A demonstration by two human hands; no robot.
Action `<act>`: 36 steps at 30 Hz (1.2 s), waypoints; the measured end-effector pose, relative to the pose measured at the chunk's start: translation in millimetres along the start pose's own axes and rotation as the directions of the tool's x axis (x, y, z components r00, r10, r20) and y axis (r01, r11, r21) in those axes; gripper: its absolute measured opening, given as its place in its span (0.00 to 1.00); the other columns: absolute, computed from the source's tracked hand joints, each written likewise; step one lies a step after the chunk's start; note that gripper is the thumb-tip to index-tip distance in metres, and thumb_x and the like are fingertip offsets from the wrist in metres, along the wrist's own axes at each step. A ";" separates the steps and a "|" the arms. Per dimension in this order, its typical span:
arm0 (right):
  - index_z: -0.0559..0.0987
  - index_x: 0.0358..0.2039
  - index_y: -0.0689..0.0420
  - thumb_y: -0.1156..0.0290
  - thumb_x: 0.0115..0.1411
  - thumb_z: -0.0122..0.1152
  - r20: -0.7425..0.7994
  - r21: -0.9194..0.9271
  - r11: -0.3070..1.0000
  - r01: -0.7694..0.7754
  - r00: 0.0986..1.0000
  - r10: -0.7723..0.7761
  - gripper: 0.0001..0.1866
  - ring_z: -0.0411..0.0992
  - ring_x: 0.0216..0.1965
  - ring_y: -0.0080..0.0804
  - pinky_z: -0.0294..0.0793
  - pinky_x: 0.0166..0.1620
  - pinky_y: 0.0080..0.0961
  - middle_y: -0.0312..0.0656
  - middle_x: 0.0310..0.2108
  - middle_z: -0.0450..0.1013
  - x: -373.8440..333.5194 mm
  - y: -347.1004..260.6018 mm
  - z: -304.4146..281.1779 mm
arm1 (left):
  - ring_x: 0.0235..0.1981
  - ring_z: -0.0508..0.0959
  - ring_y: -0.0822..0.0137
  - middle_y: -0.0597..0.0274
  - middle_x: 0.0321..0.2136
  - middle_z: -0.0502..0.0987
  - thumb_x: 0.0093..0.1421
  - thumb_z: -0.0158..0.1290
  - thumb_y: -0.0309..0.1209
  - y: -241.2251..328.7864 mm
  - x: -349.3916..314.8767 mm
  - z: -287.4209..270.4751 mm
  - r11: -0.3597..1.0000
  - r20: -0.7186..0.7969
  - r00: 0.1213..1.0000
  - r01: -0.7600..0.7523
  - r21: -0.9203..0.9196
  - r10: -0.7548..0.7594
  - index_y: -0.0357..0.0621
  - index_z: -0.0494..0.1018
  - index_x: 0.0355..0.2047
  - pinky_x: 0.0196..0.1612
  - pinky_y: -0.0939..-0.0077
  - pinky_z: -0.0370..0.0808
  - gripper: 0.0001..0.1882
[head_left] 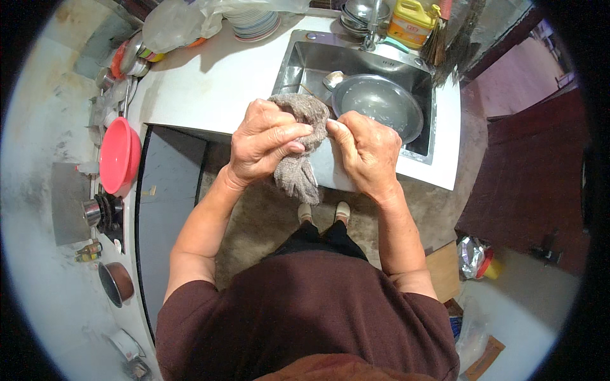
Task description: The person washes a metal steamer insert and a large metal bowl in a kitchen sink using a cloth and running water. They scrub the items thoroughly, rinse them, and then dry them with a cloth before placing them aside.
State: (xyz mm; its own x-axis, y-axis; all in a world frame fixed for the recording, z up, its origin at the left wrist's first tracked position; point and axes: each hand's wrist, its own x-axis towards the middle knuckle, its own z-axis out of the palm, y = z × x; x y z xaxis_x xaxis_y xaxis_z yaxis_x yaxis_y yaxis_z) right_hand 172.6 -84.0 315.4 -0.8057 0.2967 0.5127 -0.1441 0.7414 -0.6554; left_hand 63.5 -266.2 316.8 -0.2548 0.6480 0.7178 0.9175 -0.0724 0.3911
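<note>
My left hand (pixel 264 140) is closed around a grey-brown cloth (pixel 298 178), whose loose end hangs down below the fingers. Close beside it, my right hand (pixel 372 149) is closed too, its thumb by the cloth's right edge. A smooth, pale grey, flat-looking object (pixel 333 168) shows between the hands, against the right fingers; its kind is partly hidden. Beyond my hands lies a steel sink (pixel 292 66). In it stands a metal basin (pixel 406 130) with cloudy water, and a small white-and-brown item (pixel 332 79) lies to its left.
The white counter (pixel 210 89) runs left, with stacked plates (pixel 254 25) and plastic bags (pixel 175 28) at the back. A yellow jug (pixel 410 25) and a brush (pixel 438 44) stand behind the sink. A pink basin (pixel 117 155) and a brown pot (pixel 116 284) are at the left.
</note>
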 end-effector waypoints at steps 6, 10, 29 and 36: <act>0.75 0.21 0.55 0.62 0.58 0.60 -0.028 0.017 1.000 -0.012 1.000 0.013 0.13 0.71 0.19 0.41 0.67 0.23 0.35 0.43 0.17 0.71 -0.8 13.6 -4.9 | 0.35 0.78 0.64 0.57 0.36 0.78 0.68 0.43 0.34 12.7 -2.0 20.1 0.430 -0.145 0.592 0.374 -0.822 -0.793 0.39 0.73 0.40 0.43 0.69 0.76 0.12; 0.75 0.21 0.56 0.62 0.58 0.61 -0.011 0.071 0.997 -0.022 1.000 0.023 0.13 0.71 0.20 0.41 0.68 0.23 0.35 0.43 0.17 0.71 -0.6 24.2 -6.4 | 0.39 0.80 0.55 0.52 0.41 0.78 0.69 0.40 0.37 5.9 -0.8 3.6 0.114 -0.113 0.433 -0.024 -0.993 -0.894 0.41 0.71 0.47 0.40 0.57 0.80 0.15; 0.79 0.23 0.60 0.70 0.56 0.62 0.096 0.346 0.938 -0.018 0.995 -0.016 0.09 0.71 0.19 0.34 0.69 0.26 0.26 0.44 0.18 0.72 19.2 21.2 -39.7 | 0.44 0.75 0.71 0.59 0.43 0.76 0.66 0.46 0.31 -43.5 -37.7 -10.5 0.574 -0.003 0.732 0.531 -0.624 -0.681 0.36 0.74 0.48 0.51 0.73 0.71 0.15; 0.79 0.23 0.56 0.66 0.57 0.63 -0.099 0.160 0.984 -0.073 0.991 0.090 0.09 0.70 0.18 0.36 0.67 0.24 0.29 0.42 0.17 0.71 8.4 14.0 -11.4 | 0.61 0.64 0.60 0.47 0.60 0.64 0.70 0.36 0.33 2.9 -29.6 31.0 0.529 -0.195 0.500 0.716 -0.455 -0.844 0.28 0.58 0.61 0.65 0.72 0.57 0.24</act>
State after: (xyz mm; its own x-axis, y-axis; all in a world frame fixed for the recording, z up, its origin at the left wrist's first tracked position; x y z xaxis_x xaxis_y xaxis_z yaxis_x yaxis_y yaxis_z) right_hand 170.4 -64.2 316.8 -0.7548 0.4199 0.5040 -0.1749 0.6117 -0.7716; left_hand 83.2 -262.1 278.8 -0.9611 0.2374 0.1410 0.1642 0.0807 0.9831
